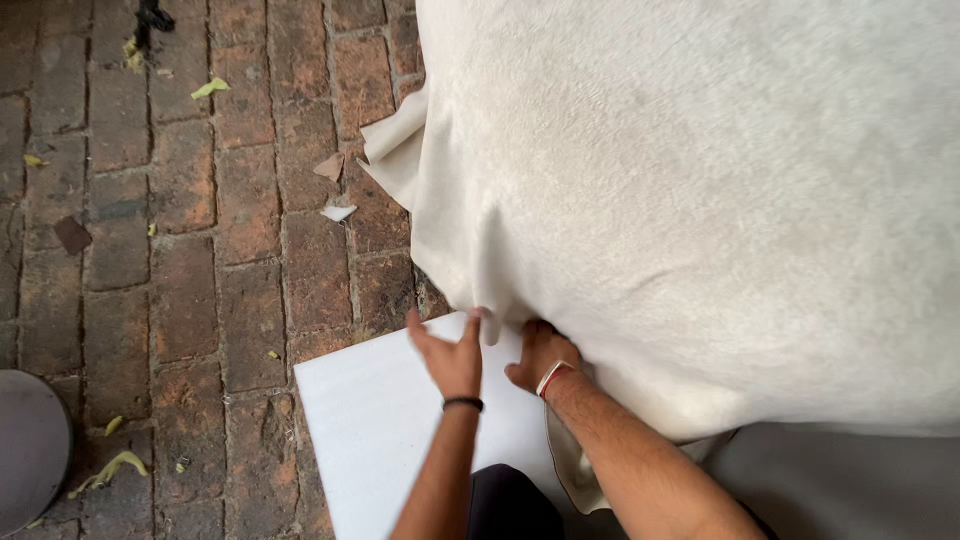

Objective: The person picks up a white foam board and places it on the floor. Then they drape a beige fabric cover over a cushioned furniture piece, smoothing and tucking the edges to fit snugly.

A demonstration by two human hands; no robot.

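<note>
The cream cloth (pixel 700 200) is draping over something bulky, spilling up and to the right of my hands. I'm pinching its lower edge with my left hand (pixel 450 355), while my right hand (pixel 538 355) is tucking under that same edge (can't tell if it's gripping). A white sheet (pixel 370 430) is lying underneath, on the brick floor (pixel 200 250).

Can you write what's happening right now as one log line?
left hand: pinching cloth edge | right hand: fingers tucked under cloth | cream cloth: draped, bulging | white sheet: flat on brick floor
</note>
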